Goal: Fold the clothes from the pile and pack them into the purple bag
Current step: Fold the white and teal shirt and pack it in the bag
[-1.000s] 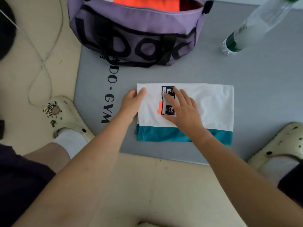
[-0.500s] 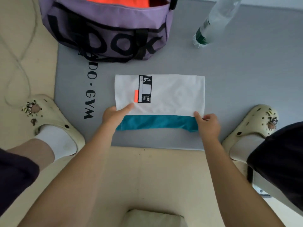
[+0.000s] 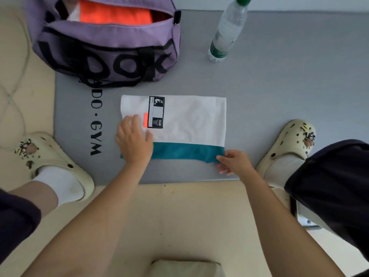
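A folded white garment (image 3: 191,118) with a teal band along its near edge and a black patch lies flat on the grey mat (image 3: 279,92). My left hand (image 3: 134,139) rests flat on its near left corner, fingers spread. My right hand (image 3: 232,161) pinches the teal band at the near right corner. The purple bag (image 3: 107,50) with black lettering stands open at the back left, with orange clothing (image 3: 115,16) inside.
A clear water bottle (image 3: 226,31) with a green cap stands on the mat at the back right. My feet in cream clogs (image 3: 60,162) (image 3: 289,144) sit at the mat's left and right sides. A thin cable (image 3: 12,92) loops on the beige floor at left.
My left hand has slid up onto the garment's near left corner and flattened. My right hand stays at the near right corner, now pinching the teal edge. The view shifted slightly.
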A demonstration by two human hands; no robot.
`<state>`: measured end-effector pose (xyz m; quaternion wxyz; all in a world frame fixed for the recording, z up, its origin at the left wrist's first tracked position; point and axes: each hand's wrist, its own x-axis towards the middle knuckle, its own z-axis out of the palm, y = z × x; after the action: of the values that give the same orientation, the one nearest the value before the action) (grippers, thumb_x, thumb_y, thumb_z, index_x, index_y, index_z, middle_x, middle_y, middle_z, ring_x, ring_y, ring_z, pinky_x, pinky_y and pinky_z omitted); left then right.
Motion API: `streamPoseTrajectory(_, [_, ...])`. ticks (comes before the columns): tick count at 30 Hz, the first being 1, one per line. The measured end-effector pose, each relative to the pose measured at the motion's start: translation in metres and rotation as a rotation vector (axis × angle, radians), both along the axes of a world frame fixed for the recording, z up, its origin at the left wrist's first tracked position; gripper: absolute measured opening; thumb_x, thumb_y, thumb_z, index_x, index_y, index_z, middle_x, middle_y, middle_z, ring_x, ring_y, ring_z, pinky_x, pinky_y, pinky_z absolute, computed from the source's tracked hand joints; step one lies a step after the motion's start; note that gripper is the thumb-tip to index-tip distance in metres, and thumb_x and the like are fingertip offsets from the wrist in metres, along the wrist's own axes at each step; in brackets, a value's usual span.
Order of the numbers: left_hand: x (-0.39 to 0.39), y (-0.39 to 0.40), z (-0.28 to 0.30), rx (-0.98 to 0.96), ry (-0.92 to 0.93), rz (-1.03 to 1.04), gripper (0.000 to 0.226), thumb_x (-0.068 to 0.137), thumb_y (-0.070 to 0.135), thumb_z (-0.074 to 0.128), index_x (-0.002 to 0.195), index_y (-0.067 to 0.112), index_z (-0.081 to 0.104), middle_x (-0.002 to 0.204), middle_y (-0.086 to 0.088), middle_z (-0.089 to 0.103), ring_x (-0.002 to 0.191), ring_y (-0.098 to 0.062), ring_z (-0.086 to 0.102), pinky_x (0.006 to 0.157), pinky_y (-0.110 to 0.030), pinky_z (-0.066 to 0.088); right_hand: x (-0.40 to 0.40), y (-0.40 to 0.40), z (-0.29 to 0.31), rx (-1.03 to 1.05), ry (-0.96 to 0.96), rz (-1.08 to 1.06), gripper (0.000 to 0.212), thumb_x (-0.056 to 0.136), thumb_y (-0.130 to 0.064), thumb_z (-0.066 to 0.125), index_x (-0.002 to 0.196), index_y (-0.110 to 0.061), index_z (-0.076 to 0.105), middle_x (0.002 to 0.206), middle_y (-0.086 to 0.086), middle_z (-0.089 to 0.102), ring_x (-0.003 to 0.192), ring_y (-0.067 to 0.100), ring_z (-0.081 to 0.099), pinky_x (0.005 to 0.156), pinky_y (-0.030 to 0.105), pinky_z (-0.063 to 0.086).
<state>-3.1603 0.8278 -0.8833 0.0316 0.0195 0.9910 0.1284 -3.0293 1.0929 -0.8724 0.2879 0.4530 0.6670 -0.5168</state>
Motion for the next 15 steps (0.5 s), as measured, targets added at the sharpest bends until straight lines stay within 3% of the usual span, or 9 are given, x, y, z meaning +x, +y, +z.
streamPoseTrajectory(3, [-0.003, 0.035, -0.009, -0.042, -0.166, -0.271, 0.063, 0.092, 0.042, 0.054, 0.149, 0.025, 0.033, 0.159, -0.009, 0.025, 0.144, -0.04, 0.02, 0.106, -0.058, 0.032, 0.006, 0.001, -0.003, -0.07, -0.021, -0.048, 0.009, 0.091, -0.015, 0.068, 0.088, -0.008, 0.063, 0.074, 0.009, 0.07, 0.05, 0.012, 0.065, 0.046, 0.021, 0.049])
streamPoseTrajectory(7, [-0.004, 0.044, -0.032, -0.168, -0.35, -0.336, 0.081, 0.088, 0.069, 0.043, 0.155, 0.033, 0.014, 0.166, -0.006, -0.001, 0.15, -0.04, -0.006, 0.112, -0.063, 0.015, 0.004, -0.004, -0.006, -0.05, 0.069, -0.3, 0.027, 0.084, -0.025, 0.076, 0.098, -0.006, 0.064, 0.089, 0.01, 0.071, 0.065, 0.02, 0.07, 0.052, 0.024, 0.056])
streamPoseTrajectory(10, [-0.005, 0.038, -0.035, -0.149, -0.317, -0.345, 0.083, 0.087, 0.071, 0.045, 0.155, 0.033, 0.017, 0.166, -0.005, 0.0, 0.15, -0.039, -0.006, 0.113, -0.063, 0.015, -0.009, -0.013, -0.007, 0.073, 0.08, -0.331, 0.036, 0.079, -0.04, 0.078, 0.094, -0.01, 0.064, 0.087, 0.003, 0.067, 0.068, 0.018, 0.065, 0.047, 0.02, 0.049])
streamPoseTrajectory(13, [-0.008, 0.04, -0.029, -0.135, -0.352, -0.324, 0.08, 0.087, 0.068, 0.05, 0.153, 0.032, 0.022, 0.166, -0.004, 0.001, 0.15, -0.037, -0.007, 0.115, -0.061, 0.011, -0.025, -0.015, -0.01, 0.129, 0.12, -0.269, 0.04, 0.078, -0.041, 0.077, 0.066, -0.014, 0.05, 0.06, -0.004, 0.049, 0.056, 0.013, 0.045, 0.049, 0.021, 0.035])
streamPoseTrajectory(15, [-0.009, 0.049, -0.016, -0.104, -0.317, -0.268, 0.07, 0.085, 0.062, 0.058, 0.144, 0.028, 0.041, 0.162, -0.008, 0.015, 0.149, -0.038, 0.005, 0.115, -0.057, 0.01, -0.035, -0.009, -0.006, 0.087, 0.125, -0.249, 0.038, 0.079, -0.038, 0.075, 0.068, -0.014, 0.048, 0.062, 0.002, 0.043, 0.059, 0.016, 0.04, 0.054, 0.025, 0.031])
